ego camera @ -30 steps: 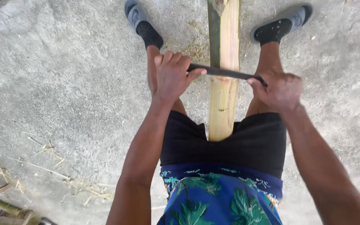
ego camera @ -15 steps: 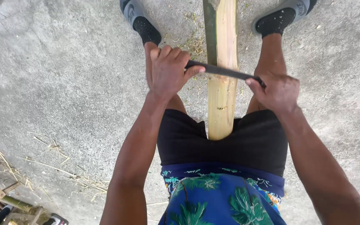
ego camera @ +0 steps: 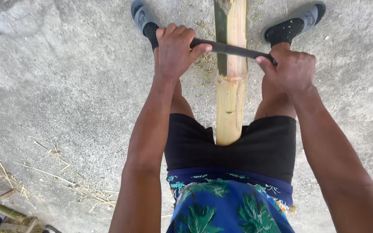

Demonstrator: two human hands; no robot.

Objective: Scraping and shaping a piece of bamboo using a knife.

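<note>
My left hand (ego camera: 174, 49) and my right hand (ego camera: 291, 69) were both closed tight on the ends of a dark blade (ego camera: 232, 49) that lay across the bamboo pole (ego camera: 231, 95) standing between my legs.

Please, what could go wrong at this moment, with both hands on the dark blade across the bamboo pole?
1. The left hand and right hand grip the ends of the dark blade. If it slips off the bamboo pole, it may travel toward the thighs.
2. The feet wear open sandals, so a slip could hurt them.
3. The pole is held only between the legs and might roll.
</note>
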